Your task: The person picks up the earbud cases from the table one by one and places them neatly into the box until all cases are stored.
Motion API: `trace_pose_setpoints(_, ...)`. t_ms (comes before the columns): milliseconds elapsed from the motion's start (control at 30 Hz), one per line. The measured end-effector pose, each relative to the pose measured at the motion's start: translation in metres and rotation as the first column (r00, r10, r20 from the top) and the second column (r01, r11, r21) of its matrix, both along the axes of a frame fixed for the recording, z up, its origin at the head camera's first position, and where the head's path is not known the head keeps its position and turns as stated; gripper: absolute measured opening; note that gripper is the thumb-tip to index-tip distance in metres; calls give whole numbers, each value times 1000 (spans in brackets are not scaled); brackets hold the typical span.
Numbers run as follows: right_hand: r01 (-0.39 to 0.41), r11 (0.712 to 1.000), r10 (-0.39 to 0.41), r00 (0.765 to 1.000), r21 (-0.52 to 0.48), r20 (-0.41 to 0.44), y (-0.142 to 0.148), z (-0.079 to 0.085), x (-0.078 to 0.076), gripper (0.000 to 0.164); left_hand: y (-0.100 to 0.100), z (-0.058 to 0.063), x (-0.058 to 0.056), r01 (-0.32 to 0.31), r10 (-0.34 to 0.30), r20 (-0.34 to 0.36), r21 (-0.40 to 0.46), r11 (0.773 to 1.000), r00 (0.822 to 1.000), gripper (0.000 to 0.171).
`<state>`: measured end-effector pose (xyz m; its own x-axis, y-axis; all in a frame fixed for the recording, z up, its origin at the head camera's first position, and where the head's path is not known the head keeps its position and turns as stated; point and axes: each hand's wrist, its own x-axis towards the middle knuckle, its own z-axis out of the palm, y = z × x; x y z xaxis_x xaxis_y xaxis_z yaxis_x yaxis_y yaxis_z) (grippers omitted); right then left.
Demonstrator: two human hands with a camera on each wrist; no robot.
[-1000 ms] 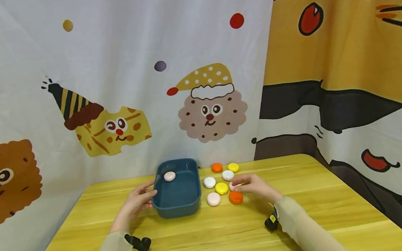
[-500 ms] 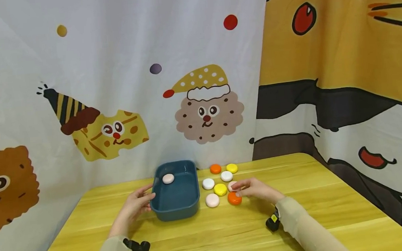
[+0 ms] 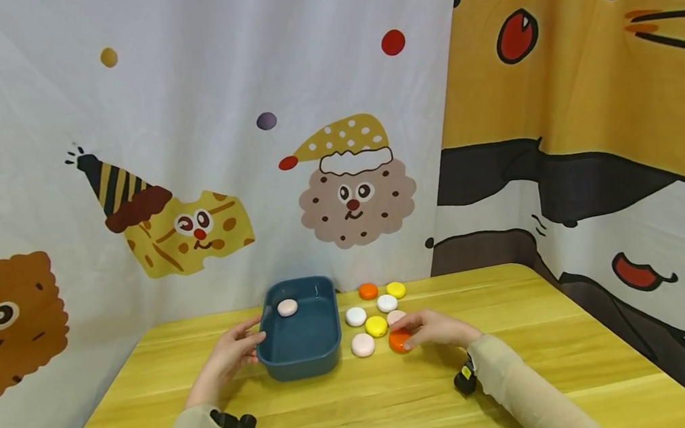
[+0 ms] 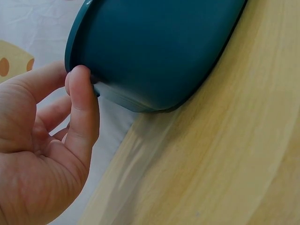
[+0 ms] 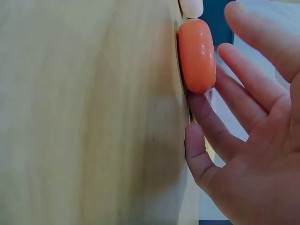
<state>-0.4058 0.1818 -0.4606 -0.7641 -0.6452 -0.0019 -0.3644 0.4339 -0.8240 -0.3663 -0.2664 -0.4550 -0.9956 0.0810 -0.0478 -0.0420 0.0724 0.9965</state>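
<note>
Found the left hand grasping the left edge of a dark teal, rectangular tray with rounded corners, thumb at the rim. Found the right hand released, with fingers spread and loosely curved about a glossy orange-red round disc at the near right of a cluster; cannot confirm contact. Located both tray and cluster toward the back of the yellow wood-grain counter, near a white cloth backdrop with cartoon prints; cluster just right of the tray. Recorded one pale pink round disc inside the tray, toward its far left corner. Recorded also in the cluster: a second pink disc, partly covered by the right hand; a third pink disc at the near left; two yellow discs; two white discs; one far orange disc.
</note>
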Motion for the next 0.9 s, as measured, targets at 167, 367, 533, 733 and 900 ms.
trace_pose_setpoints(167, 0, 1000, 0, 1000, -5, -13, -3, 4, 1, 49, -1, 1, -1, -3, 3, -7, -1, 1000, 1000, 60)
trace_pose_setpoints(367, -23, 999, 23, 1000, 37, -3, -6, 1, 0, 51, -2, -1, 0, 1, -1, 15, -13, 1000, 1000, 59)
trace_pose_setpoints(533, 1, 997, 2, 999, 73, -45, -9, 4, 0, 51, -2, 2, -2, 21, -21, -5, 0, 1000, 1000, 59)
trace_pose_setpoints(733, 7, 995, 4, 994, 104, -105, -14, 10, 0, 49, -2, 5, -2, 26, -26, -11, -5, 1000, 1000, 62)
trace_pose_setpoints(900, 7, 995, 5, 991, 95, -132, -15, 7, 1, 45, -2, 3, 0, 31, -31, -4, -8, 999, 1000, 62)
